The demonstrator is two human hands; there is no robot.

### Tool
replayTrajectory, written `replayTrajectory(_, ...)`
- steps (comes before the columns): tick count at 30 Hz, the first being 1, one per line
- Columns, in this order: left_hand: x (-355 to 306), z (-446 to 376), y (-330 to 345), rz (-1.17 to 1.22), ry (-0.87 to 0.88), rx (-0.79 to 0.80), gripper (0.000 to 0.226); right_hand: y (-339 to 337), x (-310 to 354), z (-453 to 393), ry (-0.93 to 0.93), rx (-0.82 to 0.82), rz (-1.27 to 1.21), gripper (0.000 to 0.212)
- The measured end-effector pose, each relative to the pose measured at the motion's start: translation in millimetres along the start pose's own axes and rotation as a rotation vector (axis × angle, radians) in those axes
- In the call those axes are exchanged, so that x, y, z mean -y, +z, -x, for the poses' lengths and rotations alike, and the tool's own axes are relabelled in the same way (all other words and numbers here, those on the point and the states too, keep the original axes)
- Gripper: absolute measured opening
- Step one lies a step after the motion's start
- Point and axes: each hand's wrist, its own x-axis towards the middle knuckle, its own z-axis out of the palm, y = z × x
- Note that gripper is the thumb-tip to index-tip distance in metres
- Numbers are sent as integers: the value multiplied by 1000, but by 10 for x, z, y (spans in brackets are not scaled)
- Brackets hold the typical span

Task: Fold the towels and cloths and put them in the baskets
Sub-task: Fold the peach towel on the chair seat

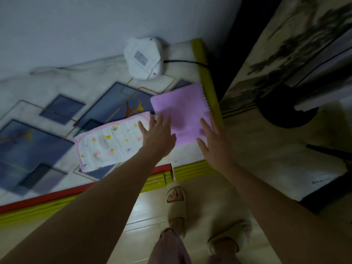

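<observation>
Reaching with spread fingers, the left hand (158,137) and right hand (211,141) seem to hover over the purple towel (181,113) at the table's (186,155) right corner; blur hides any contact. Its long axis runs away from the person, right side overhanging the edge, so a careless tug could slide it off.

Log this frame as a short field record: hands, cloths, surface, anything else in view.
left hand: open, fingers spread, at the left edge of the purple towel
right hand: open, fingers spread, at the towel's lower right edge
contact: cannot tell whether the hands press or hover; frame is blurred
purple towel: lying flat, squared, near the mat's yellow edge
printed cloth: folded, flat, left of the towel
surface: patterned mat
other: white device with black cable
baskets: none in view
</observation>
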Motion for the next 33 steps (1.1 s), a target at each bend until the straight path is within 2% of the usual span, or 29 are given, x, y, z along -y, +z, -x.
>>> replayTrajectory(5,-1161,315,-325,-92,290,157,52,-623,-584,867,360,-82,-181,58)
replayTrajectory(8,-1995,591,-319,-239,485,220,39,-973,-1112,1491,473,-151,-232,49)
replayTrajectory(11,-2800,859,-174,-257,685,233,42,-1307,-1635,2162,579,-274,-243,39)
replayTrajectory(14,-3577,1139,46,-272,797,256,45,-1514,-2126,2839,703,-360,-254,32)
replayTrajectory(17,-4259,1401,315,-297,838,280,48,-1542,-2640,3375,815,-350,-224,43)
replayTrajectory(22,-4976,1563,789,-343,893,341,53,-1325,-3245,3918,872,-265,-143,43)
replayTrajectory(26,-5204,1569,1121,-324,904,285,46,-1086,-3550,4257,862,-214,-90,39)
replayTrajectory(29,-5339,1558,1368,-297,982,235,44,-979,-3745,4449,880,-197,-116,37)
replayTrajectory(33,-5597,1512,1604,-373,1126,232,46,-935,-3951,4602,806,-248,-155,31)
